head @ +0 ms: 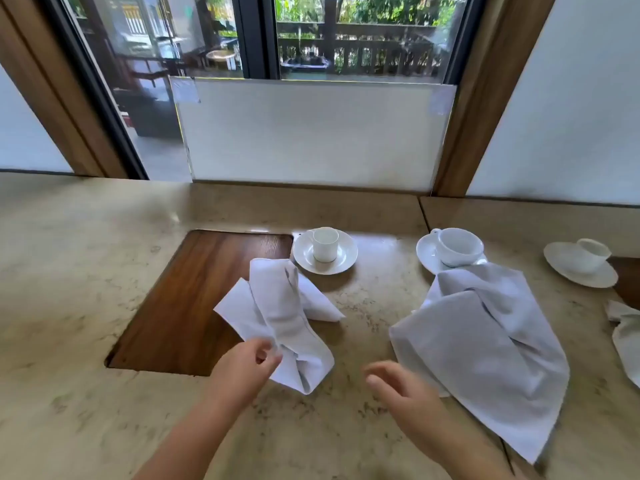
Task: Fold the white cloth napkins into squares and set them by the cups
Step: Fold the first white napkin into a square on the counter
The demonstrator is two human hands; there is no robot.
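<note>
A crumpled white napkin [282,317] lies half on the wooden inlay, just in front of a small white cup [325,244] on its saucer. My left hand [244,367] pinches the napkin's near edge between thumb and fingers. My right hand [403,388] hovers with fingers spread, holding nothing, between that napkin and a second, larger rumpled white napkin [485,344]. The second napkin's far corner reaches the saucer of a wider white cup [458,245]. A third cup [592,254] on a saucer stands at the far right.
The beige stone counter [86,271] has a dark wooden inlay [194,299] at the left centre. Part of another cloth [627,337] lies at the right edge. A frosted panel [311,133] and window stand behind the counter.
</note>
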